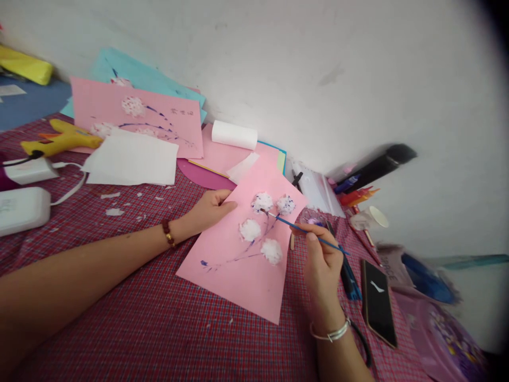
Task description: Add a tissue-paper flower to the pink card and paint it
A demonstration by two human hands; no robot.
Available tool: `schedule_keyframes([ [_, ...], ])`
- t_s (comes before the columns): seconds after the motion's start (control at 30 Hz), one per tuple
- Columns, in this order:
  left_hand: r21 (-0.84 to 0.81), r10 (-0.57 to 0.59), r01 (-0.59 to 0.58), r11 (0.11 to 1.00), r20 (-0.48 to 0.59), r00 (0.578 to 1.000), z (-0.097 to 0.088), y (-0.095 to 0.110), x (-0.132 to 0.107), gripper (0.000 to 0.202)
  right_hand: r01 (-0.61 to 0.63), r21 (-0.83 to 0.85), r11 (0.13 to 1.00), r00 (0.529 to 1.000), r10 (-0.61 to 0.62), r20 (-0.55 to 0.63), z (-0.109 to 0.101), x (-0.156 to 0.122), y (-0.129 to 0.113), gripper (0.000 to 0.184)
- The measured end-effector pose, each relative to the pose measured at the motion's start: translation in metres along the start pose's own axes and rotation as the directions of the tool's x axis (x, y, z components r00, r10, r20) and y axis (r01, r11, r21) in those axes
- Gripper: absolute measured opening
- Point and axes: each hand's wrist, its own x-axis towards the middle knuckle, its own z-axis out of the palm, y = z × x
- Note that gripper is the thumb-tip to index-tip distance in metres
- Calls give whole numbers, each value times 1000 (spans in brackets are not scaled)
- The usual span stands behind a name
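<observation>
A sheet of pink paper (238, 281) lies tilted above the checked tablecloth, with purple painted stems and white fluffy blossoms (249, 229) on it. The two upper blossoms carry purple specks. My left hand (214, 210) grips the sheet by its left edge, thumb on top. Between the fingers of my right hand (324, 260) is a thin blue paintbrush (294, 225). Its dark tip touches or hovers just over the upper left blossom (263, 202); I cannot tell which.
Finished-looking pink (159, 114) and blue sheets lean at the wall. A yellow glue gun (63, 139), white paper (133, 159) and a power strip (24, 209) lie left. On the right are a phone (379, 302), a paper cup (369, 218) and a pink stool (433, 334).
</observation>
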Motion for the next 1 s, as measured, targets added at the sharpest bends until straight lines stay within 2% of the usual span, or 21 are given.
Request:
schedule_keyframes([
  [0.23, 15, 47, -46, 999, -22, 999, 2, 4, -1, 22, 63, -10, 998, 993, -62, 99, 13, -2, 0, 19],
  [0.4, 13, 55, -55, 998, -21, 998, 2, 3, -2, 22, 49, -27, 998, 993, -45, 105, 17, -3, 2, 20],
  [0.5, 13, 15, -15, 1000, -27, 1000, 1, 1, -1, 20, 47, -5, 999, 996, -46, 77, 12, -3, -1, 19],
  [0.7, -188, -146, 145, 972, 8, 989, -1, -1, 2, 26, 50, -8, 999, 997, -50, -63, -1, 1, -5, 16],
  [0.9, -169, -218, 217, 961, 10, 976, -4, -2, 4, 22, -24, 23, 999, 1000, 24, 2, -1, 4, 6, 17],
  [1.0, -182, -237, 240, 954, 35, 971, -5, -3, 4, 24, -48, 52, 997, 999, 48, -7, -1, 5, 9, 17],
])
